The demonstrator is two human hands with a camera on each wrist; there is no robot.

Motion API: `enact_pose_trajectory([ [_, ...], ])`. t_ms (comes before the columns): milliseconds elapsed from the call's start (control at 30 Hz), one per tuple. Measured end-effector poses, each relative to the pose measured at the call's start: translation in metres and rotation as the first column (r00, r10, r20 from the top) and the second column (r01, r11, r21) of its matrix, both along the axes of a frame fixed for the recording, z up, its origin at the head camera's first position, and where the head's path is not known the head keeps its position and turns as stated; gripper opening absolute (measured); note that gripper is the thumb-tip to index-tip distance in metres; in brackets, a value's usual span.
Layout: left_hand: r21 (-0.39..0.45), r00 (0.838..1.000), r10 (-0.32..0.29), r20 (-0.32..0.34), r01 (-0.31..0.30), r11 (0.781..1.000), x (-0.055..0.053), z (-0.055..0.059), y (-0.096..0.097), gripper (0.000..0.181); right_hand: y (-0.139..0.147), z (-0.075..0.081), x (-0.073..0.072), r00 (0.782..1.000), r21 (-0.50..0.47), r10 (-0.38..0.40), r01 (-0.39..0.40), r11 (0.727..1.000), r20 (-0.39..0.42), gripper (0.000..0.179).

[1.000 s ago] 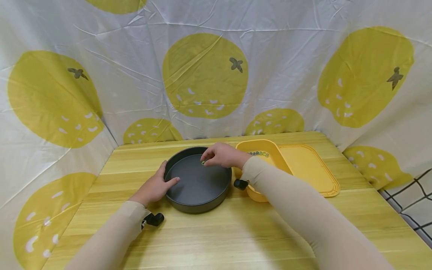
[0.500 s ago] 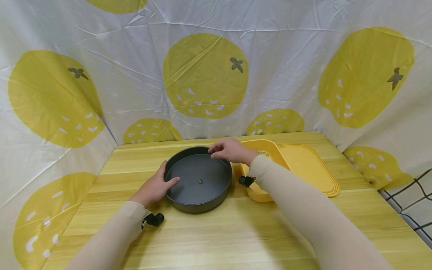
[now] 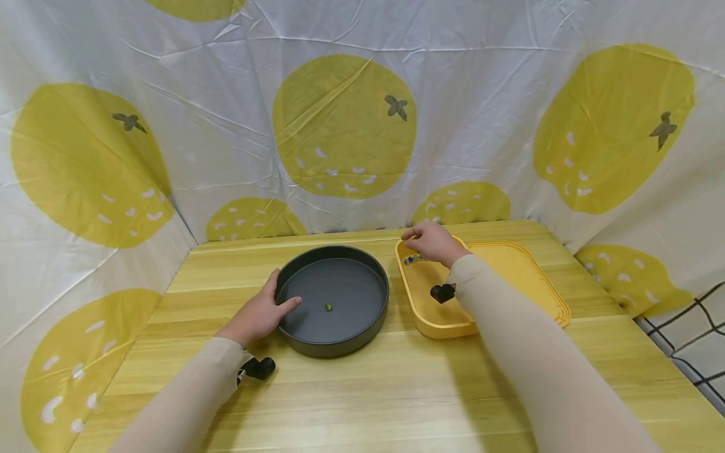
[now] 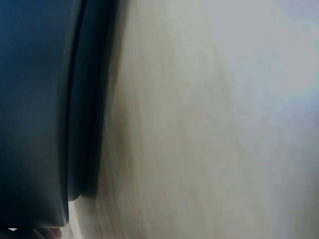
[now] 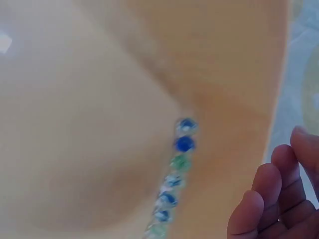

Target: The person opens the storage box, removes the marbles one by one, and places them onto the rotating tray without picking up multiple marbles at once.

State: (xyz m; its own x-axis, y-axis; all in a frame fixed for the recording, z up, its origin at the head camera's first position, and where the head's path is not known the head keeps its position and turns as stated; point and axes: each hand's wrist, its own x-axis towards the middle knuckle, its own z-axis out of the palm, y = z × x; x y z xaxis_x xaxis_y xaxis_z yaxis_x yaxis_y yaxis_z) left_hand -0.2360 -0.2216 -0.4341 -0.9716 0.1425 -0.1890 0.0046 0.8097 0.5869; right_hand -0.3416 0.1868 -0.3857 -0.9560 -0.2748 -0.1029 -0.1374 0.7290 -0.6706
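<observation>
My left hand [image 3: 257,318] holds the left side of a dark round cake pan [image 3: 340,346], thumb over the rim and fingers along the outer wall. One greenish glass marble [image 3: 328,307] lies on the pan's floor. My right hand [image 3: 433,242] is over the far end of a yellow rectangular container [image 3: 436,328], fingers loosely bent and nothing between them. In the right wrist view, several glass marbles [image 5: 184,144], blue, green and clear, line up along the container's inner edge, beside my fingers [image 5: 267,185]. The left wrist view shows mostly the pan's wall [image 4: 35,109].
To the right of the container lies a flat yellow lid [image 3: 529,286], partly behind the right sleeve [image 3: 527,346]. The wooden table [image 3: 351,402] ends at a fruit-print curtain [image 3: 481,126]. A black wire grid [image 3: 693,340] stands off the right edge.
The right hand has released the marble into the pan, where it has rolled slightly left and nearer. That hand has moved right, over the container. The left hand stays put.
</observation>
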Motion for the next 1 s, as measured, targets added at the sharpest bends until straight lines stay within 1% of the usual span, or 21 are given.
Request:
enact_pose_trajectory([
  [133, 0.009, 1.000, 0.000, 0.000, 0.000, 1.000, 0.000, 0.000, 0.001, 0.105, 0.007, -0.011, -0.004, 1.000, 0.073, 0.014, -0.015, 0.997, 0.021, 0.032],
  [200, 0.015, 1.000, 0.000, -0.002, 0.000, 1.000, 0.001, 0.000, 0.002, 0.104, 0.008, -0.016, -0.004, 0.999, 0.093, 0.025, -0.028, 0.995, 0.028, 0.032],
  [300, 0.017, 1.000, 0.003, -0.002, -0.003, 1.000, 0.001, 0.001, 0.003, 0.104, 0.008, -0.024, -0.005, 0.998, 0.155, 0.060, -0.060, 0.986, 0.000, 0.032],
  [433, 0.012, 1.000, 0.006, 0.005, -0.006, 1.000, 0.002, 0.001, 0.004, 0.104, 0.009, -0.033, -0.007, 0.994, 0.210, 0.104, -0.095, 0.973, -0.029, 0.033],
  [533, 0.015, 1.000, 0.013, 0.006, -0.013, 1.000, 0.003, 0.002, 0.004, 0.103, 0.008, -0.037, -0.010, 0.992, 0.229, 0.120, -0.107, 0.968, -0.043, 0.033],
  [733, 0.007, 1.000, 0.012, -0.001, -0.012, 1.000, 0.003, -0.001, 0.003, 0.103, 0.006, -0.040, -0.012, 0.985, 0.268, 0.162, -0.139, 0.953, -0.064, 0.026],
  [867, 0.006, 1.000, 0.019, -0.002, -0.019, 1.000, 0.003, -0.002, 0.002, 0.103, 0.003, -0.041, -0.011, 0.984, 0.273, 0.174, -0.156, 0.949, -0.046, 0.023],
  [1000, 0.002, 1.000, 0.019, -0.008, -0.019, 1.000, 0.003, -0.003, 0.002, 0.103, 0.001, -0.044, -0.010, 0.985, 0.275, 0.169, -0.153, 0.949, -0.036, 0.021],
])
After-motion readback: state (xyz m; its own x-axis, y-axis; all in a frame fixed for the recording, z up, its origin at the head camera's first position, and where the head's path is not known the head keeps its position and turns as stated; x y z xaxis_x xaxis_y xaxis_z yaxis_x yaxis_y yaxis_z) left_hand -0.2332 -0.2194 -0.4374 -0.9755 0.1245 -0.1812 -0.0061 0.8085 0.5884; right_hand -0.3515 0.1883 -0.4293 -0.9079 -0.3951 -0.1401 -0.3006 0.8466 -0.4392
